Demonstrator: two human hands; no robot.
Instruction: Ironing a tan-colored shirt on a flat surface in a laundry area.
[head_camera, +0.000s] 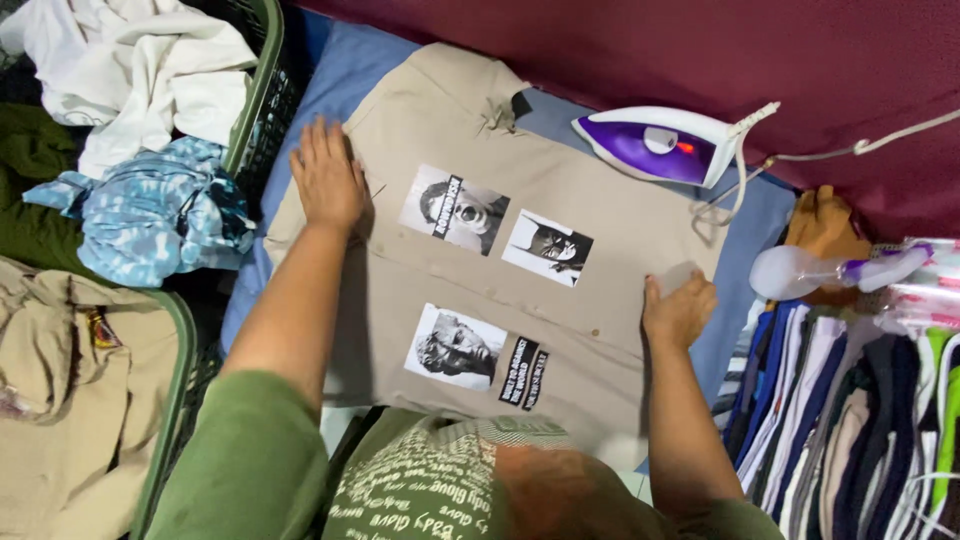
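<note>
A beige shirt (560, 300) with black-and-white photo patches lies spread flat in the middle of the frame on a blue cloth (345, 75). The left hand (327, 180), left of centre, presses flat on the shirt, fingers stretched out and grasping nothing. The right hand (680, 305), right of centre, rests at the shirt's right edge; its fingers curl around something small and pale, though I cannot tell what it is. A purple and white iron (660, 147) lies near the top right of the shirt, beside a dark red wall. A spray bottle (820, 270) lies at the right, above a stack of folded clothes (850, 420). Green baskets (262, 60) of laundry sit at the left.
</note>
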